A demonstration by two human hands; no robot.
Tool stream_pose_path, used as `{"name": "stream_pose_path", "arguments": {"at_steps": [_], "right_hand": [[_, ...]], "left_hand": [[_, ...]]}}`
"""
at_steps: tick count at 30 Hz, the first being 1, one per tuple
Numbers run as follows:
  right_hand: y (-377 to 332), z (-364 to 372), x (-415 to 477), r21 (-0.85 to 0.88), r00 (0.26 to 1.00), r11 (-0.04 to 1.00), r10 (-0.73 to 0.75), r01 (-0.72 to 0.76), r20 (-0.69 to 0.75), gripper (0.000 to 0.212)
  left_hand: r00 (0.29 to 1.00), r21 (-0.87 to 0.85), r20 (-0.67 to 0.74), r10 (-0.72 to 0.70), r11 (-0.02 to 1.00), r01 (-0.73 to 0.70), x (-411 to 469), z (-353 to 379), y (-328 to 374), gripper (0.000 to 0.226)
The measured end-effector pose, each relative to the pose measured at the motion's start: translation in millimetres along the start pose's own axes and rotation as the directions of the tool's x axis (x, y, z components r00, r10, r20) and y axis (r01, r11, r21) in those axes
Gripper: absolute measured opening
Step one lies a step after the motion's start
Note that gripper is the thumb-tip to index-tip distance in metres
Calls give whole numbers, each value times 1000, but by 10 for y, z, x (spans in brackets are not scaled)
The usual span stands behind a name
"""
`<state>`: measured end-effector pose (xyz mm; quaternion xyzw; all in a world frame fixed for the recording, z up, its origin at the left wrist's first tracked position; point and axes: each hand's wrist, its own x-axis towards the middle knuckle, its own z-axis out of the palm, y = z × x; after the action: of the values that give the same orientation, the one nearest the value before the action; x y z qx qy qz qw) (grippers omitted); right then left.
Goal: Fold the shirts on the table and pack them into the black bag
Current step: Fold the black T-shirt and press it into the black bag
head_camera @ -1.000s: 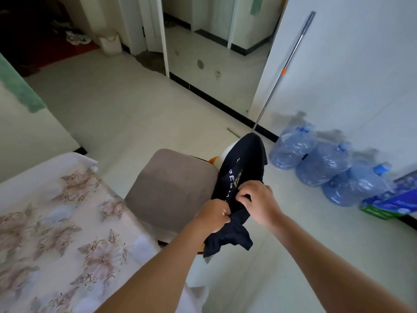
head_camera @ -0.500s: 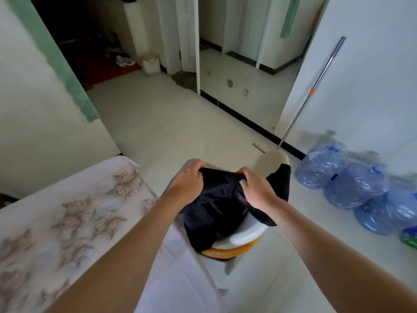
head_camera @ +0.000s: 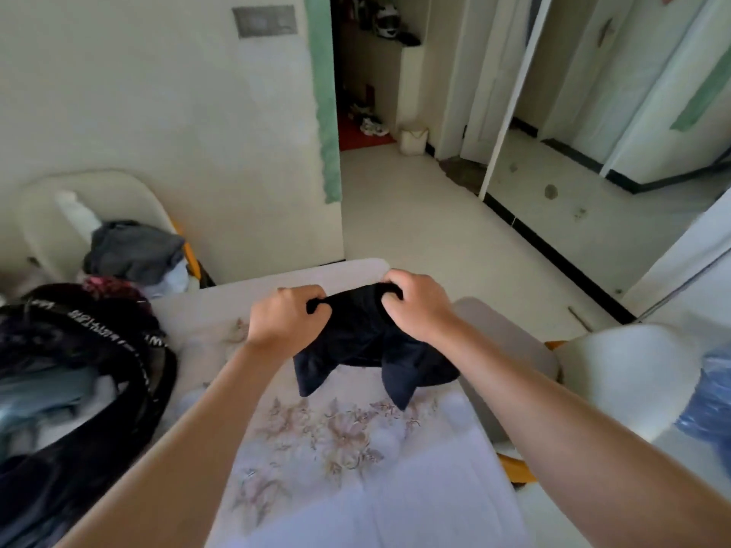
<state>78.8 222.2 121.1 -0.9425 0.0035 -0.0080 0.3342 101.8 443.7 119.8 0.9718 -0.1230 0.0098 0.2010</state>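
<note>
With the left hand [head_camera: 286,320] and right hand [head_camera: 415,304] each pinching the bunched dark cloth shirt [head_camera: 368,350], spread them apart, laying it flat below.

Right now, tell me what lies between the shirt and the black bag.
In the head view, only flowered tablecloth and the left forearm crossing it lie between the shirt and the bag.

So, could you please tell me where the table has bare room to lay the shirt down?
The flowered tablecloth is bare nearer you than the dark shirt, between the black bag and the white chair. The left is crowded by that bag.
</note>
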Motion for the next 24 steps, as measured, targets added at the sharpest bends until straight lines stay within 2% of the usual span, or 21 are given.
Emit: {"name": "stream_pose_path", "arguments": {"at_steps": [3, 5, 7, 9, 12, 14, 16, 18, 19, 20, 22, 24], "right_hand": [[-181, 515, -75, -41, 966, 999, 16, -6, 258, 20], [-199, 866, -154, -142, 915, 990, 65, -9, 399, 20], [-178, 1189, -256, -199, 868, 979, 144, -54, 475, 34], [-122, 1467, -345, -203, 822, 972, 211, -119, 529, 41], [-97, 1738, -405, -195, 786, 954, 298, -227, 542, 39], [-158, 1842, -410, -39, 764, 927, 331, -373, 553, 30], [-255, 1850, -389, 180, 716, 823, 334, -538, 613, 25], [-282, 1776, -325, 314, 648, 697, 280, -645, 708, 24], [-255, 1737, -277, 335, 642, 677, 265, -655, 720, 25], [-199, 1712, -217, 323, 663, 701, 281, -636, 694, 25], [-31, 1687, -87, 169, 766, 855, 330, -490, 552, 23], [146, 1702, 22, -24, 841, 953, 279, -303, 463, 35]], "left_hand": [[957, 207, 284, -66, 978, 6, -122, 44, -599, 27], [876, 295, 458, -152, 956, 12, -233, 192, -937, 25], [788, 348, 573, -223, 937, 12, -381, 369, -1208, 29], [755, 326, 614, -230, 945, 23, -532, 542, -1384, 42], [748, -85, 663, -41, 988, 130, -736, 785, -1414, 69], [770, -209, 635, 62, 973, 94, -827, 939, -1340, 82], [834, -142, 548, 66, 990, 14, -798, 1024, -1316, 60], [824, -30, 561, 81, 997, -78, -693, 951, -1354, 38], [776, 55, 625, 89, 986, -158, -617, 890, -1417, 30], [715, 142, 698, 49, 968, -205, -550, 809, -1487, 25], [596, 304, 793, -127, 930, -205, -471, 674, -1649, 24], [501, 418, 819, -281, 889, -185, -437, 615, -1781, 30]]}}
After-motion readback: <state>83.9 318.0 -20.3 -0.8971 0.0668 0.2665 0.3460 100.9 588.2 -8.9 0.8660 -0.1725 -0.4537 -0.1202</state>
